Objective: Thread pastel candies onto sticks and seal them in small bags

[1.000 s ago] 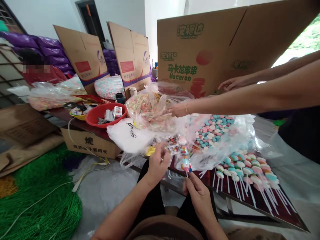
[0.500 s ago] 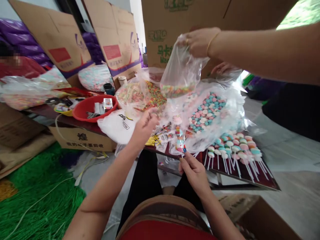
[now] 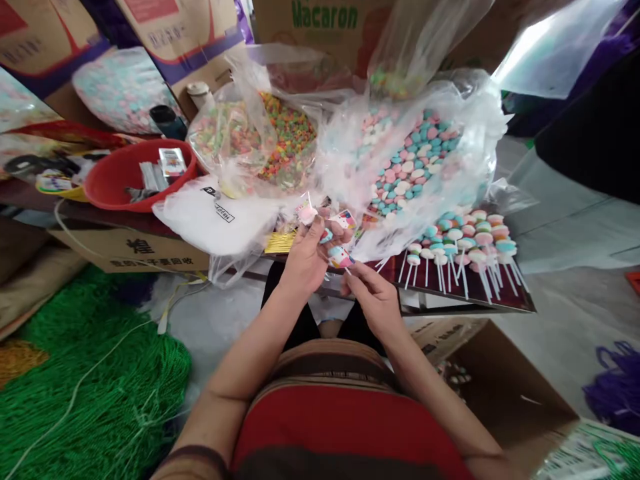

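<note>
A candy stick in a clear printed wrapper [image 3: 341, 257] lies between my two hands, above the table's front edge. My left hand [image 3: 309, 257] is closed round the wrapper's upper part, hiding some of the candy. With fingertips pinched, my right hand [image 3: 371, 291] holds the white stick at its lower end. Just behind my left hand is a bundle of yellow twist ties [image 3: 280, 243]. Several pink, blue and white candy lollipops [image 3: 465, 245] lie in rows to the right, their sticks over the table edge.
Open bags of small colourful candies [image 3: 287, 137] and pastel candies [image 3: 407, 167] stand behind. A red basin [image 3: 113, 177] and white plastic bags [image 3: 215, 223] are at left. An open carton [image 3: 505, 387] sits below right. Another clear bag [image 3: 400, 67] hangs at the back.
My left hand has moved down and right and closed on the wrapped candy. The view has tilted down. The other person's hands and arm have left the view.
</note>
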`<state>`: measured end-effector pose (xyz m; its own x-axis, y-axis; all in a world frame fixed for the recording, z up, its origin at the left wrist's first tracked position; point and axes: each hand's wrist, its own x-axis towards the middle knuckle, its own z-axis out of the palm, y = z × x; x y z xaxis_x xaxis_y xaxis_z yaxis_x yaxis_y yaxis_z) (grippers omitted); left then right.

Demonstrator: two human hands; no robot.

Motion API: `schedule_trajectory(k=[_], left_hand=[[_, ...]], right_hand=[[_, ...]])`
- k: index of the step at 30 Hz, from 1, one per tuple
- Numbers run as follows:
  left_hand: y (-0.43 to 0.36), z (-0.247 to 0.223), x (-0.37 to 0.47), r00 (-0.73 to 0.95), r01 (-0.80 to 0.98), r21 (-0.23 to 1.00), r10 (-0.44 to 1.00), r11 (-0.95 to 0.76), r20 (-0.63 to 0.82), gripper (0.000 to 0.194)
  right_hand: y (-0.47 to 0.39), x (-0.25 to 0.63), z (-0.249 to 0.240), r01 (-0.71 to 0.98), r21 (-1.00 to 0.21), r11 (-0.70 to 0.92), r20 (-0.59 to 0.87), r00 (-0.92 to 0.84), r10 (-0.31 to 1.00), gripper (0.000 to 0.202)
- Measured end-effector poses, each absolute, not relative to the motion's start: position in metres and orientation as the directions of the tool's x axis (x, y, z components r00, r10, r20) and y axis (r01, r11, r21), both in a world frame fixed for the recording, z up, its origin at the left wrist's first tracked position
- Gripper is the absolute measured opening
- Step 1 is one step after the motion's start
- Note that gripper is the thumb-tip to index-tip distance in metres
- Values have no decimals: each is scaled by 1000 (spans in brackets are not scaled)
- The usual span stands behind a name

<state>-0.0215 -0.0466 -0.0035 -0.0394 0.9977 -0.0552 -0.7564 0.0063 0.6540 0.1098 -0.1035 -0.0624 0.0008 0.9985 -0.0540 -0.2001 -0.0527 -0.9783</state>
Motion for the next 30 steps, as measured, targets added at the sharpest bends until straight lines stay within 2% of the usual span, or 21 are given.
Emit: schedule_trajectory(k=[2, 5, 8, 11, 16, 18, 20, 23, 25, 27, 30], left_hand=[[-49, -8, -17, -49, -749, 662, 998, -15, -32, 24], [-53, -15, -12, -80, -714, 697, 997, -66, 12, 38], [-56, -21, -11, -46, -648, 758, 997, -73, 56, 35], [-56, -26, -13, -7, -632, 771, 996, -77, 94, 31], [-56, -30, -13, -69, -620, 773, 991, -135, 118, 28], [-55, -29, -14, -71, -614, 779, 992, -127, 106, 31], [-51, -26, -18, -80, -643, 758, 993, -114, 81, 31], [-42, -19, -28, -136, -687, 714, 989, -137, 58, 31], [-38, -16, -34, -182, -685, 711, 982, -160, 46, 34], [-35, -17, -36, -188, -678, 721, 982, -145, 22, 36], [-34, -22, -33, -137, -699, 713, 989, -58, -54, 40]], right_hand=[[-101, 111, -62, -311, -942, -123, -125, -14, 992, 33], [-94, 112, -60, -529, -813, -242, -235, -82, 969, 34], [-87, 113, -60, -656, -673, -342, -273, -209, 939, 31], [-83, 114, -63, -692, -605, -393, -242, -310, 920, 33], [-87, 108, -70, -661, -635, -400, -263, -302, 916, 37], [-86, 108, -69, -585, -704, -402, -276, -296, 914, 39], [-79, 115, -61, -410, -837, -362, -246, -308, 919, 38], [-57, 150, -30, -68, -994, -87, -69, -229, 971, 29], [-37, 187, -1, 74, -991, 114, 110, -54, 992, 23], [-16, 230, 29, 153, -970, 191, 209, 112, 972, 19], [12, 292, 67, 188, -892, 412, 453, 374, 809, 27]])
